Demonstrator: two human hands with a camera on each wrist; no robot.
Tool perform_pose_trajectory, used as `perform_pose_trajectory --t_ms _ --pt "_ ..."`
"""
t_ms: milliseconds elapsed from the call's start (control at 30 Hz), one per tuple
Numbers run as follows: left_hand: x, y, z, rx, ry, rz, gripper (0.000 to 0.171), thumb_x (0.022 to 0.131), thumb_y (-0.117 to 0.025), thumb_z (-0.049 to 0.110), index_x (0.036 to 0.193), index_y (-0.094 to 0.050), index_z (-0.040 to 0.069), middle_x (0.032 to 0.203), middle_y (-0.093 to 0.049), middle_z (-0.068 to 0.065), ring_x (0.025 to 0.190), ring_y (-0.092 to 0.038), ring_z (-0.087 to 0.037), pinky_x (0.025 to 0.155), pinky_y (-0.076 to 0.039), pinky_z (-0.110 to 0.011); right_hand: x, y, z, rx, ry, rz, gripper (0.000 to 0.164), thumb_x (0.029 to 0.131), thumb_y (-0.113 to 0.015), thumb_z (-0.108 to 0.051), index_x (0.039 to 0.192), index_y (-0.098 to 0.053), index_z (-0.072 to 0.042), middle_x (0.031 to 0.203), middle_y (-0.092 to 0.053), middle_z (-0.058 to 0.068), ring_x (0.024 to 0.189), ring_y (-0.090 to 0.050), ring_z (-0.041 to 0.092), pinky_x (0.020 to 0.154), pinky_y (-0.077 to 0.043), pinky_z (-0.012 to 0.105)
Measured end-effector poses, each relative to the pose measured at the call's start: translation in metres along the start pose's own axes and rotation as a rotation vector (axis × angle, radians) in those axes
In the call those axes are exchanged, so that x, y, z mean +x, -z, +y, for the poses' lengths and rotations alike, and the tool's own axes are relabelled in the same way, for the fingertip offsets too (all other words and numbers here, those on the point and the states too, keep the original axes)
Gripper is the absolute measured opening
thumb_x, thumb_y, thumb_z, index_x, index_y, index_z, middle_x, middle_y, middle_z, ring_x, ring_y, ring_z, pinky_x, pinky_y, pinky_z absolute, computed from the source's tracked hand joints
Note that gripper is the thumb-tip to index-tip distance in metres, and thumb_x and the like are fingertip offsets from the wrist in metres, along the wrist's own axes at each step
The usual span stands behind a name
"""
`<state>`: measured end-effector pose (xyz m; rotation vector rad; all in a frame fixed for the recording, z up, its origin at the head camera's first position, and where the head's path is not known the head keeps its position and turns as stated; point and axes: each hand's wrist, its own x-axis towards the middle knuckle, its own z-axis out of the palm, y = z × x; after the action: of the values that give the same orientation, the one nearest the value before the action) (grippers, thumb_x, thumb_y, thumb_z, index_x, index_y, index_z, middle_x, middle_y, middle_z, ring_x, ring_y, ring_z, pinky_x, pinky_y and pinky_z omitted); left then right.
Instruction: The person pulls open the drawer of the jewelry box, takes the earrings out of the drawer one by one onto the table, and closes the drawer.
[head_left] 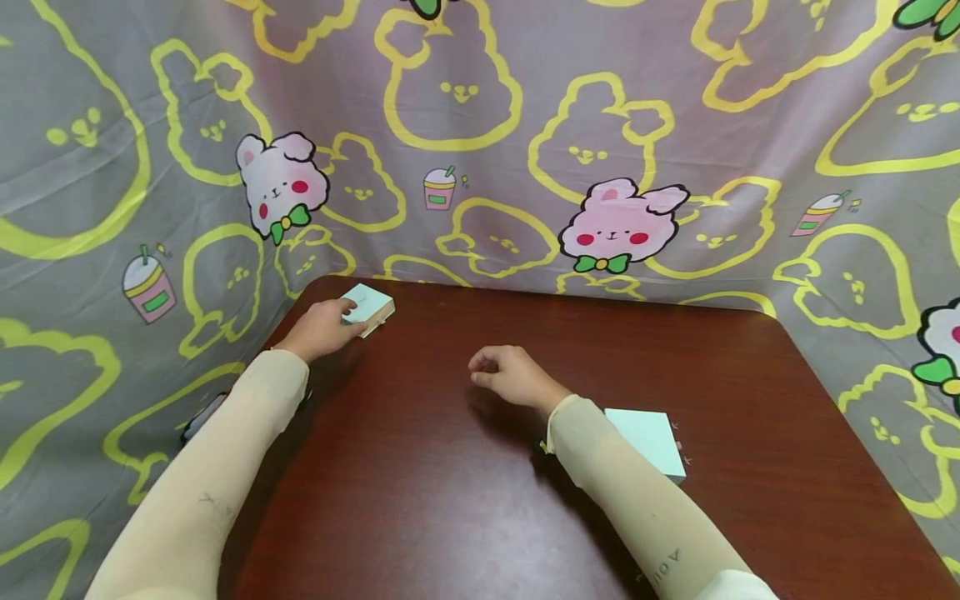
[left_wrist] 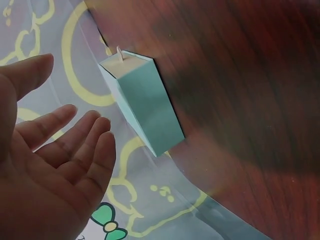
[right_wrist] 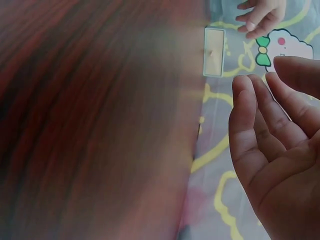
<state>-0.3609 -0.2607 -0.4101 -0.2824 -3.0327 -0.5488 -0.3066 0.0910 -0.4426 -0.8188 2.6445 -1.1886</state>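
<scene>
A pale teal box (head_left: 369, 305) with a cream end and a small pull tab (left_wrist: 120, 54) sits at the table's far left corner. My left hand (head_left: 321, 329) is right beside it, its fingers overlapping the box's near edge in the head view. From the left wrist, the fingers (left_wrist: 87, 150) look relaxed and apart from the box, with nothing in the palm. Over the middle of the table hovers my right hand (head_left: 517, 377), loosely curled and holding nothing. A second pale teal box (head_left: 648, 437) lies by my right forearm, which partly covers it.
The dark red-brown table (head_left: 435, 467) has rounded far corners. A grey cloth curtain (head_left: 495, 175) printed with yellow-outlined cartoon figures hangs along its back and sides. Sleeves cover both forearms, the right one crossing close over the second box.
</scene>
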Motion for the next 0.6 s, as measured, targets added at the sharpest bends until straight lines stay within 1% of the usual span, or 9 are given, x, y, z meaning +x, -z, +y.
perform_pose_trajectory --t_ms 133,267,367,500,600 --pt "0.003 0.002 -0.001 -0.019 0.019 -0.008 0.055 0.094 -0.064 0.032 0.132 -0.053 -0.006 0.126 -0.057 -0.027 0.114 -0.054 -0.042 0.092 -0.041 -0.056 0.007 -0.005 0.0 0.003 0.004 -0.004 0.019 0.093 -0.066 -0.016 0.109 -0.069 -0.006 0.095 -0.066 -0.005 0.092 -0.06 0.013 0.08 -0.048 0.035" --pt "0.006 0.002 -0.004 -0.031 0.025 -0.016 0.055 0.096 -0.062 0.033 0.133 -0.052 -0.006 0.128 -0.056 -0.027 0.116 -0.053 -0.042 0.094 -0.04 -0.056 0.014 -0.009 0.001 -0.003 0.006 -0.003 0.019 0.093 -0.066 -0.016 0.109 -0.07 -0.006 0.095 -0.066 -0.005 0.091 -0.06 0.013 0.08 -0.048 0.035" --pt "0.008 0.002 -0.008 -0.039 0.027 -0.003 0.053 0.097 -0.06 0.031 0.134 -0.051 -0.006 0.129 -0.054 -0.028 0.117 -0.051 -0.043 0.095 -0.04 -0.056 0.02 -0.014 0.002 0.012 0.004 0.003 0.019 0.093 -0.066 -0.015 0.109 -0.07 -0.005 0.095 -0.066 -0.004 0.09 -0.06 0.014 0.079 -0.048 0.036" --pt "0.013 0.0 -0.017 -0.031 0.032 0.024 0.053 0.098 -0.058 0.029 0.135 -0.049 -0.008 0.133 -0.05 -0.028 0.123 -0.046 -0.044 0.098 -0.036 -0.057 0.027 -0.02 0.001 0.037 -0.014 0.012 0.02 0.094 -0.066 -0.017 0.11 -0.069 -0.006 0.097 -0.066 -0.004 0.09 -0.06 0.013 0.079 -0.048 0.035" --pt "0.018 -0.003 -0.023 -0.03 0.045 0.035 0.054 0.098 -0.057 0.029 0.137 -0.047 -0.008 0.136 -0.047 -0.029 0.126 -0.041 -0.045 0.101 -0.032 -0.057 0.031 -0.025 0.001 0.072 -0.031 0.012 0.021 0.094 -0.065 -0.018 0.111 -0.069 -0.005 0.098 -0.065 -0.003 0.087 -0.062 0.016 0.075 -0.05 0.034"
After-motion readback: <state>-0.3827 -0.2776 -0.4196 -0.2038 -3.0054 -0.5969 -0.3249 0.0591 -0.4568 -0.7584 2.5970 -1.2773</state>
